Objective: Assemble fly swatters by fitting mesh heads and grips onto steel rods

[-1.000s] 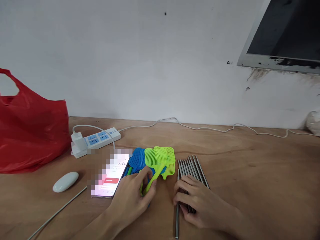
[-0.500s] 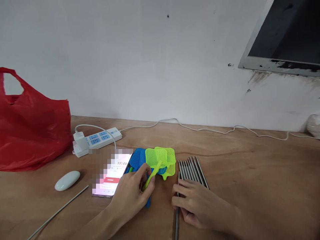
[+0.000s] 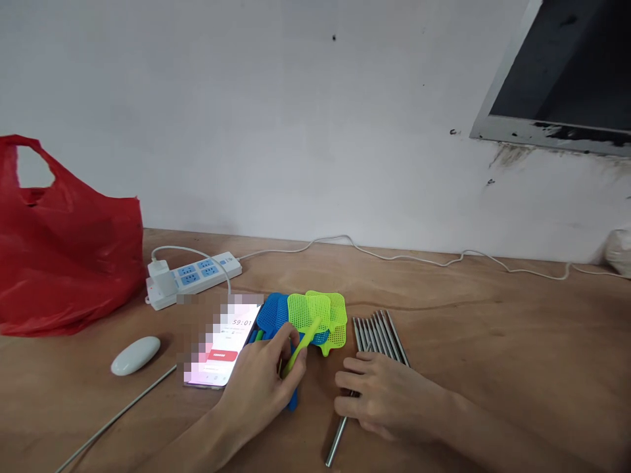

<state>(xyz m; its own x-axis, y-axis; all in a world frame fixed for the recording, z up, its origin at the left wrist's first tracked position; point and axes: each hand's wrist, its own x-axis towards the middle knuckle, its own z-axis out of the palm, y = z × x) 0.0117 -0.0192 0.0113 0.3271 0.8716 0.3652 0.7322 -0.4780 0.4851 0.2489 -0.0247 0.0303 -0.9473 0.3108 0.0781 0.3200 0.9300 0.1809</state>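
Near the bottom centre of the frame the left hand (image 3: 261,387) pinches the thin green handle of the top fly swatter (image 3: 311,314) between thumb and forefinger; its mesh head lies on a small pile of swatters (image 3: 276,315), blue and green, in the middle of the wooden table (image 3: 493,341). Just right of it the right hand (image 3: 382,397) rests with the fingers spread and flat on a row of metal rods (image 3: 379,328); one rod (image 3: 340,437) sticks out slanted under the palm, toward the lower edge. The hand is not closed on it.

To do this well, I think the left hand should keep a light pinch close to the handle end, so only one swatter comes up. The right hand should press only the slanted rod, so the others stay in line.

A lit phone (image 3: 224,341) lies just left of the pile, touching it or nearly
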